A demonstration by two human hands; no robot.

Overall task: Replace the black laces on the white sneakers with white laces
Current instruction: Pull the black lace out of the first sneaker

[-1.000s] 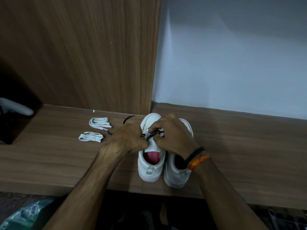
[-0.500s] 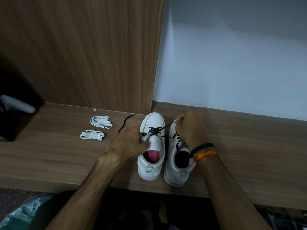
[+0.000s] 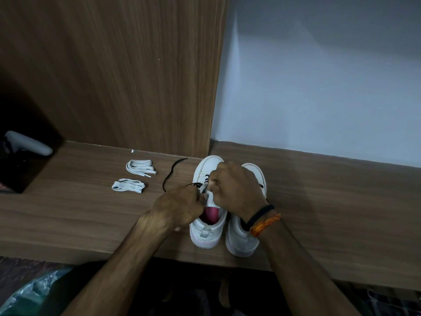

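Head view: the right hand [image 3: 237, 188], which half a second ago was drawn out over the right shoe [image 3: 245, 238] with a length of black lace [image 3: 169, 175] stretched taut, has come back over the left shoe [image 3: 208, 226]. Its fingers are curled at the eyelets, apparently pinching the lace there, though the grip itself is hidden. The left hand [image 3: 180, 207] stays clenched at the left shoe's near side, gripping the lace and tongue edge. One freed end of the lace trails on the shelf [image 3: 341, 201] just left of the left shoe.

That pull probably cleared one crossing; several remain, and the right shoe's lacing is mostly hidden under the hand.

The two white lace bundles [image 3: 134, 176] lie untouched, farther left of the left shoe.
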